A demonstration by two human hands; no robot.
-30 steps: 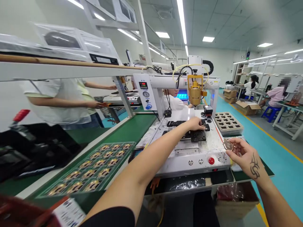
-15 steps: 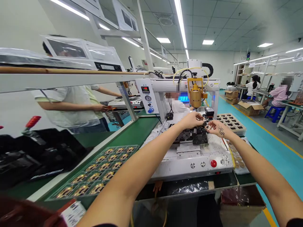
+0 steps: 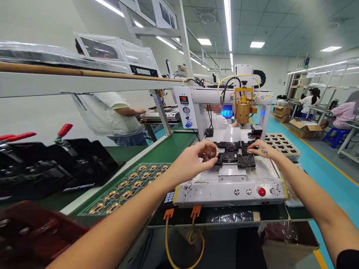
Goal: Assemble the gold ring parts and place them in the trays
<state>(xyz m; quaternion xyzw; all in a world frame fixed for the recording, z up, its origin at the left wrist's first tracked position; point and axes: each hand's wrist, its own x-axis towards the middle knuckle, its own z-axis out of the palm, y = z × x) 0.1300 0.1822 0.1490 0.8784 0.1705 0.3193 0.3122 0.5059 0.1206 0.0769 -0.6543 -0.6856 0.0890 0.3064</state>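
Note:
My left hand (image 3: 200,158) pinches a small round copper-coloured part (image 3: 214,152) at the left side of the black fixture (image 3: 230,157). My right hand (image 3: 259,148) is at the fixture's right side, fingertips closed around a small part (image 3: 248,150) that they largely cover. The fixture sits on the white bed of a benchtop machine (image 3: 230,190). Above and behind it hangs a gold cylindrical head (image 3: 243,113).
A clear tray (image 3: 131,183) of round copper-coloured parts lies on the green bench at left. Black clamp fixtures (image 3: 81,158) with red handles stand further left. A compartment tray (image 3: 283,144) is right of the machine. Other people sit or stand beyond.
My left hand has moved left and back from the fixture's middle, with a round part in its fingers. My right hand is now lower over the fixture's right side. The camera view has shifted left.

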